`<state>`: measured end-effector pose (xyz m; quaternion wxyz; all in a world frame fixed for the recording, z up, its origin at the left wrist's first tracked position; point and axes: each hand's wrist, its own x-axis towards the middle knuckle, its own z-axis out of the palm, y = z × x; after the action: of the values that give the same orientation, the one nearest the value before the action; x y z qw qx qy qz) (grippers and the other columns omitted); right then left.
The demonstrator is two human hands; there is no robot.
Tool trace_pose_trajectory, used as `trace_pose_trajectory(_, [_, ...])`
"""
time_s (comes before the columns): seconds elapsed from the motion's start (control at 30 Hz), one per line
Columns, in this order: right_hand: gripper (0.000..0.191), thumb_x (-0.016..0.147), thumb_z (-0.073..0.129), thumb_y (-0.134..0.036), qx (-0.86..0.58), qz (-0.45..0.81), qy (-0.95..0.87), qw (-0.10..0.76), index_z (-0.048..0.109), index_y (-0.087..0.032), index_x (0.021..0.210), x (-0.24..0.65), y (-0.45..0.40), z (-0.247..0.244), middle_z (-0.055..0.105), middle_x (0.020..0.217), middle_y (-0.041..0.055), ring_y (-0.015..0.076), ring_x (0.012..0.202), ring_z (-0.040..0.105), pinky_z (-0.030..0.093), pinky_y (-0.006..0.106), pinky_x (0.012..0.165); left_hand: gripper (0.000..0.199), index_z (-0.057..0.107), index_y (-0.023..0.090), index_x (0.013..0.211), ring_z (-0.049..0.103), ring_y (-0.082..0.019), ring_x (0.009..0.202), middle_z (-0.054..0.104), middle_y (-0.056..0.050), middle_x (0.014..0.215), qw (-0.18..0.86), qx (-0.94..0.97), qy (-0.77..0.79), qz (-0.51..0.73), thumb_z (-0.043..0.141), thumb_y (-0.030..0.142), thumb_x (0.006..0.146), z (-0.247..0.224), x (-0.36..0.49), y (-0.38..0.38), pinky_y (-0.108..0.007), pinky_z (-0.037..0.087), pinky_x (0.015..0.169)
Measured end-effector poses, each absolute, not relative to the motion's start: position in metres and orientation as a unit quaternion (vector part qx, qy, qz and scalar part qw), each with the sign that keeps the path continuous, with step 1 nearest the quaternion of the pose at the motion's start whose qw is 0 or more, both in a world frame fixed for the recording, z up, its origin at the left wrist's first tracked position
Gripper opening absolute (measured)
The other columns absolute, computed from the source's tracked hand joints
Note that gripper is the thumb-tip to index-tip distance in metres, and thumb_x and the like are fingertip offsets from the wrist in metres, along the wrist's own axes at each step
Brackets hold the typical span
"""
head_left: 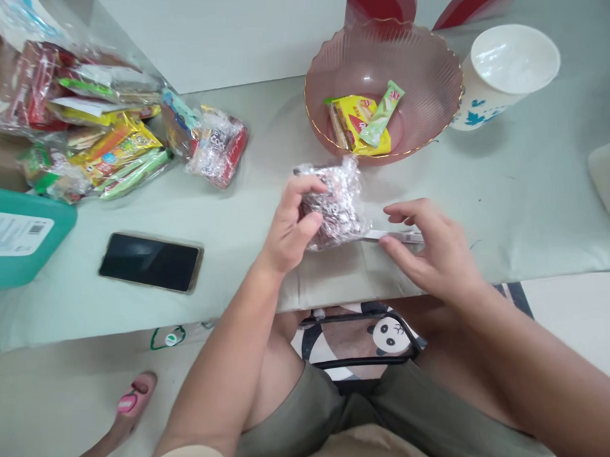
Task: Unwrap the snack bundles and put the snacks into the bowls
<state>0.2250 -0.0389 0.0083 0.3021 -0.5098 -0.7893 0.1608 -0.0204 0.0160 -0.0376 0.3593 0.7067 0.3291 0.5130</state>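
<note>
My left hand (292,225) grips a shiny, crinkled clear-wrapped packet (337,204) by its left side, near the table's front edge. To its right, my right hand (430,244) has thumb and fingers apart and holds nothing. A slim silvery-white tool (398,236), partly hidden, lies on the table between the packet and that hand. Just behind the packet stands a pink ribbed bowl (424,71) with a gold rim. Inside it are a yellow snack packet (351,113) and a light green one (384,116).
Many wrapped snacks (117,148) are heaped at the left, with a red-and-clear packet (219,148) beside them. A black phone (151,262) lies near a green container (29,231). A white paper cup (510,75) stands right of the bowl. Another person's foot (135,398) shows at lower left.
</note>
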Motion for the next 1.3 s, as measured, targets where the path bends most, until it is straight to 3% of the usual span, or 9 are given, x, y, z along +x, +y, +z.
trace_pose_trajectory(0.13, [0.029, 0.091, 0.068, -0.029, -0.500, 0.182, -0.776, 0.339, 0.061, -0.022, 0.118, 0.211, -0.044, 0.010, 0.072, 0.093, 0.0057, 0.0219, 0.084, 0.069, 0.056, 0.036, 0.075, 0.037, 0.056, 0.031, 0.123, 0.054, -0.025, 0.105, 0.061, -0.005, 0.115, 0.354, 0.763, 0.307, 0.445, 0.046, 0.058, 0.100, -0.030, -0.008, 0.008, -0.041, 0.048, 0.096])
trace_pose_trajectory(0.3, [0.003, 0.094, 0.065, -0.022, -0.497, 0.192, -0.762, 0.368, 0.064, -0.024, 0.092, 0.207, -0.046, 0.008, 0.071, 0.080, 0.0015, 0.0172, 0.073, 0.066, 0.052, 0.031, 0.068, 0.039, 0.054, 0.031, 0.127, 0.054, -0.025, 0.108, 0.060, -0.005, 0.117, 0.349, 0.759, 0.326, 0.443, 0.044, 0.058, 0.100, -0.032, -0.005, 0.010, -0.042, 0.047, 0.099])
trace_pose_trajectory(0.5, [0.014, 0.095, 0.063, -0.014, -0.443, 0.156, -0.783, 0.408, 0.068, -0.024, 0.088, 0.211, -0.047, 0.012, 0.071, 0.081, 0.0029, 0.0169, 0.075, 0.063, 0.051, 0.031, 0.068, 0.045, 0.059, 0.030, 0.123, 0.057, -0.027, 0.120, 0.062, -0.006, 0.126, 0.434, 0.684, 0.374, 0.453, 0.049, 0.064, 0.095, -0.032, -0.001, 0.012, -0.042, 0.045, 0.108])
trace_pose_trajectory(0.57, [0.016, 0.094, 0.062, -0.011, -0.430, 0.153, -0.787, 0.415, 0.069, -0.025, 0.091, 0.212, -0.047, 0.012, 0.071, 0.082, 0.0025, 0.0164, 0.075, 0.063, 0.051, 0.031, 0.068, 0.050, 0.060, 0.030, 0.121, 0.059, -0.028, 0.118, 0.062, -0.006, 0.124, 0.467, 0.644, 0.392, 0.463, 0.052, 0.069, 0.092, -0.032, 0.001, 0.012, -0.041, 0.049, 0.104])
trace_pose_trajectory(0.67, [0.021, 0.091, 0.063, -0.007, -0.400, 0.154, -0.796, 0.427, 0.069, -0.027, 0.095, 0.213, -0.047, 0.013, 0.070, 0.083, 0.0011, 0.0155, 0.077, 0.063, 0.050, 0.031, 0.069, 0.051, 0.061, 0.030, 0.121, 0.063, -0.023, 0.095, 0.063, -0.005, 0.112, 0.520, 0.582, 0.397, 0.482, 0.052, 0.071, 0.091, -0.034, 0.004, 0.012, -0.036, 0.055, 0.081])
trace_pose_trajectory(0.8, [0.024, 0.089, 0.064, -0.003, -0.362, 0.130, -0.816, 0.431, 0.066, -0.027, 0.096, 0.213, -0.045, 0.013, 0.068, 0.083, 0.0000, 0.0148, 0.076, 0.062, 0.050, 0.033, 0.071, 0.045, 0.063, 0.032, 0.118, 0.058, -0.016, 0.072, 0.060, -0.003, 0.100, 0.572, 0.530, 0.383, 0.495, 0.054, 0.068, 0.093, -0.032, 0.006, 0.011, -0.028, 0.049, 0.057])
trace_pose_trajectory(1.03, [0.023, 0.087, 0.064, -0.004, -0.328, 0.115, -0.830, 0.436, 0.062, -0.026, 0.094, 0.211, -0.048, 0.012, 0.065, 0.083, 0.0008, 0.0167, 0.081, 0.061, 0.050, 0.035, 0.075, 0.037, 0.060, 0.031, 0.112, 0.060, -0.014, 0.079, 0.060, -0.001, 0.102, 0.575, 0.454, 0.402, 0.549, 0.069, 0.056, 0.087, -0.023, 0.004, 0.016, -0.027, 0.055, 0.069])
trace_pose_trajectory(1.17, [0.022, 0.083, 0.055, -0.005, -0.316, 0.136, -0.854, 0.390, 0.059, -0.026, 0.088, 0.212, -0.048, 0.015, 0.065, 0.088, 0.0014, 0.0185, 0.085, 0.062, 0.049, 0.037, 0.076, 0.041, 0.055, 0.033, 0.116, 0.061, -0.016, 0.079, 0.059, -0.001, 0.100, 0.554, 0.445, 0.415, 0.568, 0.071, 0.056, 0.086, -0.024, -0.004, 0.021, -0.028, 0.055, 0.068])
trace_pose_trajectory(1.3, [0.020, 0.081, 0.053, -0.008, -0.344, 0.196, -0.804, 0.444, 0.056, -0.026, 0.089, 0.218, -0.043, 0.018, 0.062, 0.087, 0.0032, 0.0192, 0.079, 0.061, 0.051, 0.037, 0.071, 0.054, 0.058, 0.035, 0.118, 0.061, -0.015, 0.076, 0.060, -0.001, 0.102, 0.552, 0.488, 0.405, 0.541, 0.080, 0.059, 0.076, -0.021, -0.011, 0.021, -0.028, 0.053, 0.065])
